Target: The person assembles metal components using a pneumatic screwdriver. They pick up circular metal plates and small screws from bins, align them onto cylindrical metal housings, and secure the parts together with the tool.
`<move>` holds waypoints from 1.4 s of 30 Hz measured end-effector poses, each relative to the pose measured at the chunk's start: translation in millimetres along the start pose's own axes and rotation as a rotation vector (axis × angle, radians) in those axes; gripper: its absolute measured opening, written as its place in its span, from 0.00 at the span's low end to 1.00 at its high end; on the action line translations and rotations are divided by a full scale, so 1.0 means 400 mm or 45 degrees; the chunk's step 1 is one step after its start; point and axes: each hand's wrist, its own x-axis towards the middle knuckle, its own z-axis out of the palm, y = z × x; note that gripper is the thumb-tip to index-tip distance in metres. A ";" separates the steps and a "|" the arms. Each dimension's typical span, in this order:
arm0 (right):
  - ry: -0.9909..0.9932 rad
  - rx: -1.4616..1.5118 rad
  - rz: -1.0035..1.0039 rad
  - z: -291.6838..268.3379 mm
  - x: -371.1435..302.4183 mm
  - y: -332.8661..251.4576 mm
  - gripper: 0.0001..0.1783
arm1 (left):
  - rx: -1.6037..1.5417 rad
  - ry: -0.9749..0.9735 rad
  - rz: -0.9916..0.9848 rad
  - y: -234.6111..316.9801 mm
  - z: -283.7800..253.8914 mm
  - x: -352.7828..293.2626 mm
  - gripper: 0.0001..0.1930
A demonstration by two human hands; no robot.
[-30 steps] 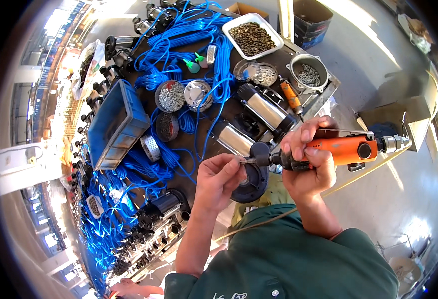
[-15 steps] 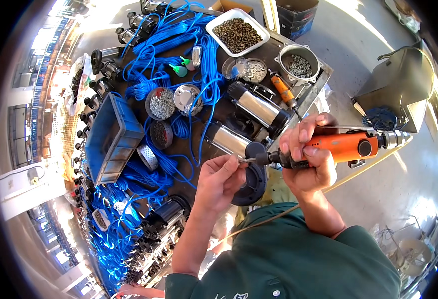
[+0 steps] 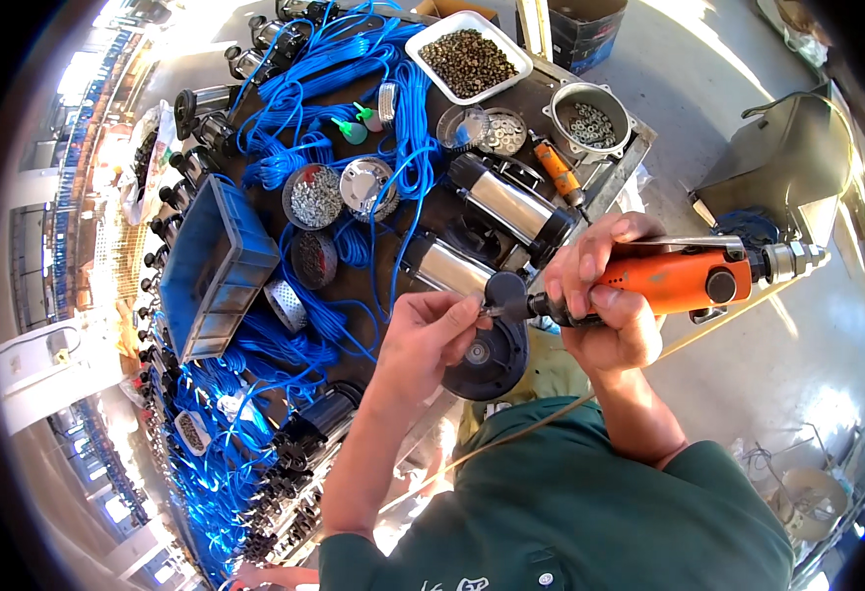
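Drill (image 3: pixel 679 281), the orange one, is running pretty much crosswise, right hand (image 3: pixel 618 327) wrapping around its body and nose pointing left. Left hand (image 3: pixel 432 335) is sitting nearer the tip, pinching a tiny metal piece (image 3: pixel 492 311) there; can't make out what kind, tbh.

head: left fisheye | overhead | faces down | near, hands (image 3: pixel 425 340) mid-view

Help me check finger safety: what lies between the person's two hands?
In the head view, the dark nose of the orange tool, gripped by the right hand, then a thin metal piece pinched by the left hand.
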 end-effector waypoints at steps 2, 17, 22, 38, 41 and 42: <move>-0.006 -0.033 -0.064 -0.006 0.002 0.005 0.24 | -0.075 -0.054 -0.100 0.008 0.000 0.011 0.16; 0.038 -0.310 0.212 -0.049 -0.002 0.033 0.22 | 0.701 0.497 0.621 -0.094 -0.089 -0.078 0.30; 0.000 -0.430 0.321 -0.050 -0.009 0.063 0.22 | 1.457 0.603 0.820 -0.184 -0.044 -0.132 0.56; -0.082 -0.837 0.477 -0.018 -0.047 0.122 0.16 | 1.309 0.683 0.715 -0.231 -0.032 -0.118 0.52; -0.096 -0.805 0.439 -0.031 -0.053 0.123 0.19 | 1.309 0.701 0.716 -0.233 -0.026 -0.122 0.52; -0.098 -0.802 0.421 -0.032 -0.053 0.124 0.19 | 1.315 0.712 0.729 -0.234 -0.025 -0.121 0.52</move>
